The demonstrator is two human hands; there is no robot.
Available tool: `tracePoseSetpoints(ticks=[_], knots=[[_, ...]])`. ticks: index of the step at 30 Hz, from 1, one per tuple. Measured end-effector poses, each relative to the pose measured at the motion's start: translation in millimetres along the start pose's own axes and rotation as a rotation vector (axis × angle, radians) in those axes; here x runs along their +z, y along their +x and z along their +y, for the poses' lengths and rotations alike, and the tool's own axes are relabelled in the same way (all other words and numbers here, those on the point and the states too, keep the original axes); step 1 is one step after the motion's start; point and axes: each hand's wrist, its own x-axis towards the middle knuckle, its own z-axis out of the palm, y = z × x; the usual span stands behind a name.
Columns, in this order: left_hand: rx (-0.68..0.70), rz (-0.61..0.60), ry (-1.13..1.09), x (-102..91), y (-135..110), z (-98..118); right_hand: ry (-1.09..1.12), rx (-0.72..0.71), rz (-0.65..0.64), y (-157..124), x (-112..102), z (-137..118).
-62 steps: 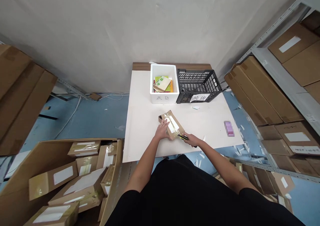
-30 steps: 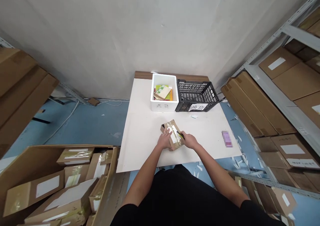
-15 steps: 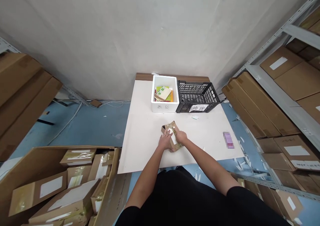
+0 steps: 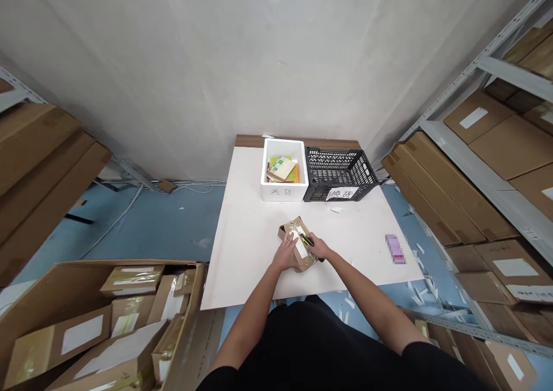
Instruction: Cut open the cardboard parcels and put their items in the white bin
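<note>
A small cardboard box (image 4: 298, 225) sealed with tape, a white label on top, lies at an angle on the white-covered table (image 4: 242, 235). My left hand (image 4: 286, 253) grips its left side, fingers over the top and label. In my right hand (image 4: 318, 247) is a black-and-yellow utility knife (image 4: 307, 239), its front end over the box's taped top. I cannot make out whether the blade touches the tape.
Behind the box stand a white foam bin (image 4: 283, 193) holding several booklets and a black plastic crate (image 4: 319, 192). A purple blurred item (image 4: 395, 249) lies at the right. A large carton (image 4: 196, 299) of taped boxes stands left; shelves (image 4: 488, 172) rise on the right.
The utility knife now shows in my right hand, which has shifted slightly to the right on the box. My left hand stays on the box. The view has tilted slightly.
</note>
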Motion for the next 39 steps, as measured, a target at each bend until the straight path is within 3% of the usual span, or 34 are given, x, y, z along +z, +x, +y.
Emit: tracePoseSetpoints(ticks=[5,9,11,15,18,22,29,35,39], knots=[[-0.026,0.003,-0.033,2.2,-1.1,0.3,0.113,0.098,-0.139,-17.2,-0.1,18.4],[-0.041,-0.041,0.033,1.8,-4.5,13.7,0.156,0.076,-0.186,-36.2,-3.2,31.7],[-0.088,-0.041,0.089,6.9,-4.6,26.2,0.173,0.071,-0.124,-47.4,-4.3,39.4],[-0.213,0.007,0.218,17.6,5.6,53.2,0.265,0.23,0.175,-72.4,-4.9,61.1],[-0.119,-0.052,0.266,14.5,19.0,63.3,0.263,0.365,0.306,-83.7,-3.3,77.9],[-0.003,-0.17,0.305,3.4,30.8,64.5,0.19,0.456,0.322,-69.6,-0.5,86.3],[-0.103,-0.214,0.404,9.5,33.6,77.8,0.232,0.496,0.11,-19.5,-3.6,84.2],[-0.183,-0.181,0.406,19.3,30.3,85.5,0.173,0.46,0.093,-11.0,-7.6,88.4],[-0.219,-0.251,0.438,21.2,35.6,91.1,0.127,0.447,0.105,-10.8,-6.1,86.4]])
